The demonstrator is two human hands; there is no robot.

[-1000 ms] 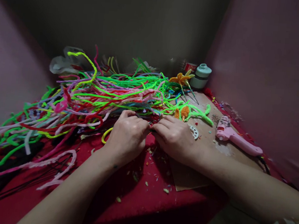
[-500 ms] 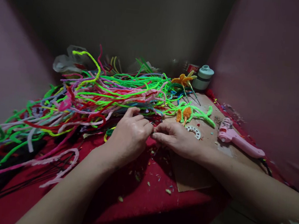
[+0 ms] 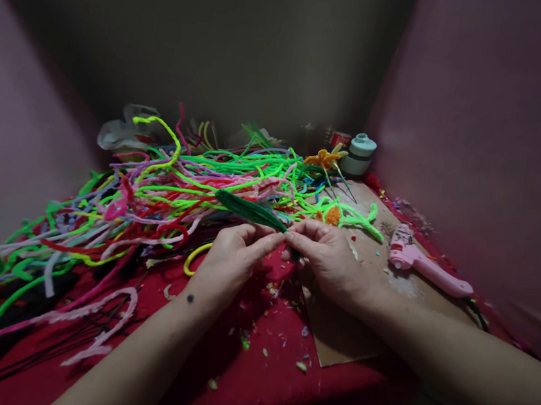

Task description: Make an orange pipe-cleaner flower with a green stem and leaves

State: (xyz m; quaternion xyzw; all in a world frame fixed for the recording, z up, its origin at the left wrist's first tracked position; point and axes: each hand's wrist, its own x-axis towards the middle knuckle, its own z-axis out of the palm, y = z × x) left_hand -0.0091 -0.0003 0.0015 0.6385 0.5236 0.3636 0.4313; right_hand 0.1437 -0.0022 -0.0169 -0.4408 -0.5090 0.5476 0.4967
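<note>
A dark green fuzzy pipe-cleaner leaf points up and to the left from between my fingertips, above the red cloth. Thumb and fingers of my left hand pinch it near its right-hand end. My right hand is closed at that same end, its fingertips touching those of the left. Just behind the leaf lies a large tangle of coloured pipe cleaners, in green, pink, red, yellow and purple. Near the right hand, an orange fuzzy piece rests beside bright green pipe cleaners.
On the right, a pink glue gun lies on a brown board. Orange pipe-cleaner flowers and a pale blue-lidded bottle are at the back. Small scraps litter the red cloth. Walls stand at left, back and right.
The dark green leaf now shows raised between both hands. My left hand has turned, with its thumb now uppermost. The white ring by my right hand is almost wholly hidden now.
</note>
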